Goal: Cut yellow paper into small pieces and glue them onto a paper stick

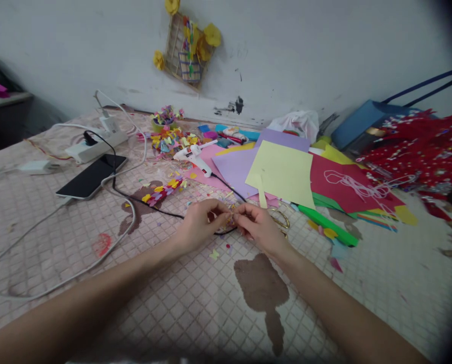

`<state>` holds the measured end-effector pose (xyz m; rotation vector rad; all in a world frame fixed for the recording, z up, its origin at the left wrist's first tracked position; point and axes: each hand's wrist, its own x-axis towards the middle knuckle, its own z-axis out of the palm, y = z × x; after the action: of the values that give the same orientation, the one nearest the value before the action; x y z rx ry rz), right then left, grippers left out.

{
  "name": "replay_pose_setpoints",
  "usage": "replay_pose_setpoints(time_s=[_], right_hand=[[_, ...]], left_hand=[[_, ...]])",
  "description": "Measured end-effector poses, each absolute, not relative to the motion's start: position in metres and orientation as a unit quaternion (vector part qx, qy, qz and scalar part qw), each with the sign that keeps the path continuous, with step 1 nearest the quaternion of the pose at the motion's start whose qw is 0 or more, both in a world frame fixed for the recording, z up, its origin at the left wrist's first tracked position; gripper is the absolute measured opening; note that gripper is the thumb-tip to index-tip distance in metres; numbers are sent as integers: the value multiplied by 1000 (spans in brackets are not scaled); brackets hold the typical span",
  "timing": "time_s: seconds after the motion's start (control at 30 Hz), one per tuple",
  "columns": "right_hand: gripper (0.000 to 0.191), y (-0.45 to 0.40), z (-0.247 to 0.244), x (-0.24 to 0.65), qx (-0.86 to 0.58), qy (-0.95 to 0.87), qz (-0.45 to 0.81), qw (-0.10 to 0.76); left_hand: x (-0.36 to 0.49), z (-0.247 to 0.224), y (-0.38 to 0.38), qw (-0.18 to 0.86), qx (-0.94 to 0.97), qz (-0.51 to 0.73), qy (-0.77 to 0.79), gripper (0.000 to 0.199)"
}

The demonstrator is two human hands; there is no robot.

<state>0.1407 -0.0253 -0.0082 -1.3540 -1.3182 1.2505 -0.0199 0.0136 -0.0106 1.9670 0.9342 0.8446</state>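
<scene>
A big table with a pale cloth of criss-cross lines (pixel 195 308) holds everything. A square, pale yellow paper sheet (pixel 284 169) lies past the hands. Next to it is a white plastic glue gun (pixel 199 161). A thin black cord (pixel 165 213) runs close by the hands. If a wrist snags it, the gun might get yanked and tip over. The left hand (pixel 201 222) and right hand (pixel 260 226) are curled nearly closed. Both seem to pinch one tiny thing (pixel 232 218) between their fingertips, too small to name.
</scene>
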Motion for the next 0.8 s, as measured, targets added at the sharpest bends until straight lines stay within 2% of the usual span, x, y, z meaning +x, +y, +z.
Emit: replay_pose_setpoints(time_s=[0.13, 0.27, 0.47, 0.63, 0.8], right_hand=[[14, -28, -5, 140, -537, -532, 500, 421], [12, -29, -6, 139, -529, -541, 503, 417], [13, -30, -7, 139, -523, -554, 506, 404], [19, -32, -3, 139, -523, -553, 511, 399], [15, -32, -1, 137, -525, -557, 505, 398]], left_hand=[[-21, -15, 18, 543, 678, 335, 366, 16], [-22, -14, 19, 616, 614, 327, 368, 18], [-24, -11, 19, 635, 592, 344, 356, 23], [-25, -9, 17, 605, 620, 349, 358, 22], [-26, -8, 15, 631, 602, 345, 348, 23]])
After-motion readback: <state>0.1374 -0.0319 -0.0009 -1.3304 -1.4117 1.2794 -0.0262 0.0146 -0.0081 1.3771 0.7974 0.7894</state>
